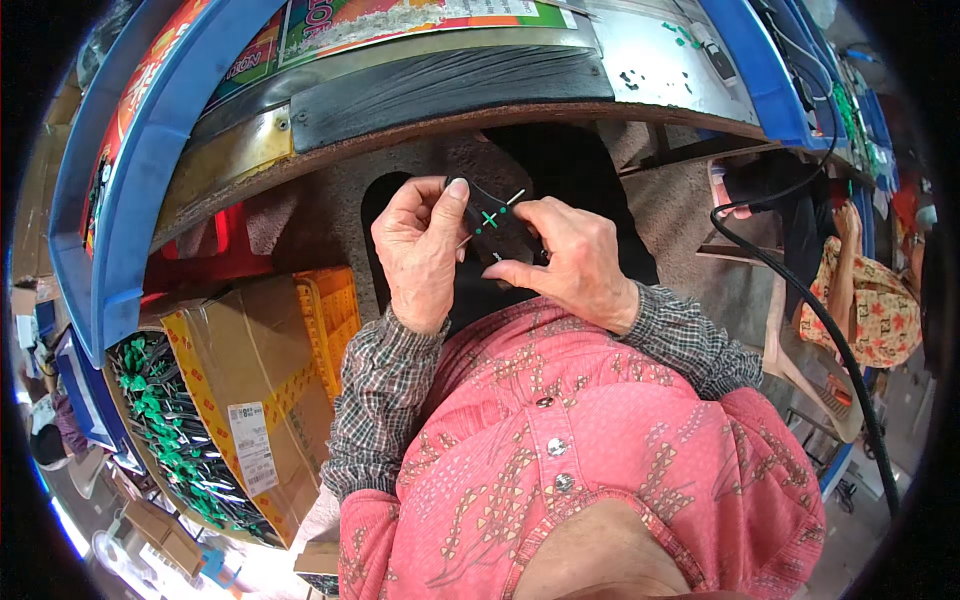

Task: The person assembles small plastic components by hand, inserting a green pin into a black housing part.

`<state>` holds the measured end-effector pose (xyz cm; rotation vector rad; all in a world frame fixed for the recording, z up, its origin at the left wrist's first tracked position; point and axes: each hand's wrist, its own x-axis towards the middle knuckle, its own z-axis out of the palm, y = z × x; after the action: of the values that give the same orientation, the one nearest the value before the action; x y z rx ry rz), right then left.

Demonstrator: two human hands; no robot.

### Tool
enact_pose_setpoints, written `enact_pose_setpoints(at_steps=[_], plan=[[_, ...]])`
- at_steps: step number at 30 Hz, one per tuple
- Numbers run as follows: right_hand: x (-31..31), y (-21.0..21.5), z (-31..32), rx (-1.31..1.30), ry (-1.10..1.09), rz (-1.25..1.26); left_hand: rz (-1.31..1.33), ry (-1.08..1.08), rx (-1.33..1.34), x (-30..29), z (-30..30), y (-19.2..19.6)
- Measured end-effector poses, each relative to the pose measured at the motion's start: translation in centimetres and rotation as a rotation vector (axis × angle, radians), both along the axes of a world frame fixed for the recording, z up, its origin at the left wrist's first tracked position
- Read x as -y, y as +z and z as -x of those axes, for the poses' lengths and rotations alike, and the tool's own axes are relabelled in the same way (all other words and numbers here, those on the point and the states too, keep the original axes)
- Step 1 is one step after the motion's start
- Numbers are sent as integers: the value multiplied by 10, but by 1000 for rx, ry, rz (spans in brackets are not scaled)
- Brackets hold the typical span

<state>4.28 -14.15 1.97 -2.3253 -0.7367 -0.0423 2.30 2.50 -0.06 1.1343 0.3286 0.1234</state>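
Note:
Held between my two hands over my lap is a dark, flat plastic-looking part [490, 238] with a green cross and small green dots on its face. My left hand [418, 250] pinches its upper left end between thumb and fingers. On the other side, my right hand [578, 258] grips the right edge, the thumb lying near the lower end. A thin pale stick [516, 197] juts out by the upper right of the part; whether it belongs to it I cannot tell. The fingers behind the part are hidden.
Ahead runs the workbench's dark front edge [450, 97], with blue side walls [165, 150]. On my left stands a cardboard box [265, 350] beside many black-and-green pieces [185, 440] and an orange crate [332, 315]. A black cable [840, 345] hangs at right, near a chair [785, 350] and another person's arm [848, 250].

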Motion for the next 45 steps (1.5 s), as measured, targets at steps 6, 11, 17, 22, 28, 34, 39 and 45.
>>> enact_pose_setpoints(at_steps=[6, 11, 17, 22, 28, 34, 39, 45], plan=[[-2, -10, 3, 132, 27, 52, -67, 24, 6, 4, 1, -3], [-3, -8, 4, 102, 54, 52, -67, 24, 8, 4, 2, -3], [-4, -9, 4, 90, 74, 49, -70, 45, -1, 5, 1, -6], [-5, -10, 5, 101, 85, 57, -66, 41, 18, 4, 2, -7], [-7, -13, 4, 121, 89, 53, -41, 74, 34, 5, 1, -8], [-9, -17, 5, 124, 96, 31, -56, 85, 9, 4, 1, -8], [-11, -17, 5, 171, 94, 59, -67, 72, 16, 1, -1, -5], [-8, -17, 0, 66, 92, -80, -12, 27, 9, -5, -1, -7]])
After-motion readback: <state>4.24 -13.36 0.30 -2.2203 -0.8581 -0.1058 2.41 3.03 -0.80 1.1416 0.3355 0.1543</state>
